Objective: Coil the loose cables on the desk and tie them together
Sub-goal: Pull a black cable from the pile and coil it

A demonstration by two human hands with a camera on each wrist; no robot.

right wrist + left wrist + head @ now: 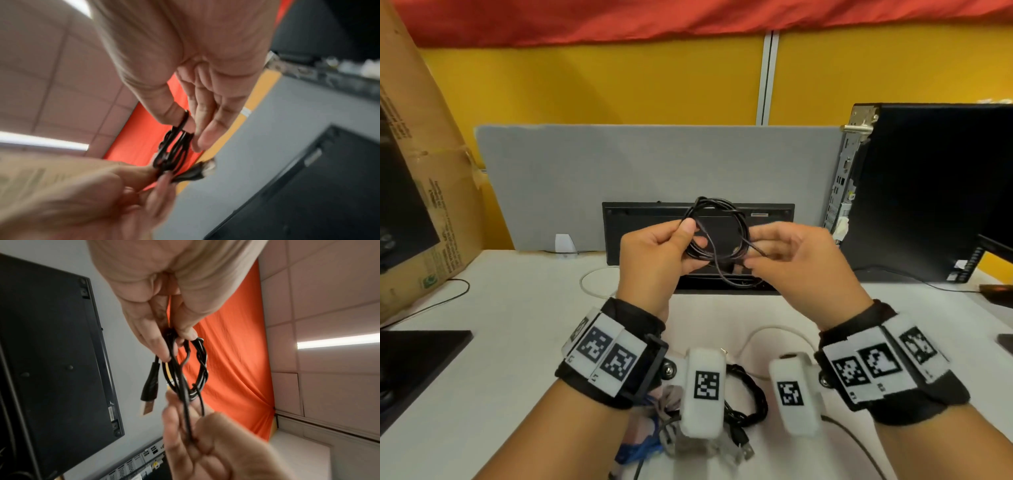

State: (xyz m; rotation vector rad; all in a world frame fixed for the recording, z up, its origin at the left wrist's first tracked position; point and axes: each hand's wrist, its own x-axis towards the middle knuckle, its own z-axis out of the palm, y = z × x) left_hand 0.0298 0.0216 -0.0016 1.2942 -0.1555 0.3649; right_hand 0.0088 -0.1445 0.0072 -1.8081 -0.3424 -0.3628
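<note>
A thin black USB cable (717, 236) is wound into a small coil and held up above the desk between both hands. My left hand (664, 250) pinches the coil's left side between thumb and fingers. In the left wrist view the black cable coil (191, 369) hangs from my fingers (156, 344), its USB plug (149, 395) dangling free. My right hand (774, 257) pinches the coil's right side and a loose strand. The right wrist view is blurred; there the black cable coil (174, 151) sits between my right thumb and fingers (205, 129).
Other cables (739, 404) lie heaped on the white desk (517, 325) under my wrists, black, grey and blue. A black keyboard (698, 246) leans upright against a grey divider (619, 171). A computer tower (928, 192) stands right, a cardboard box (421, 171) left.
</note>
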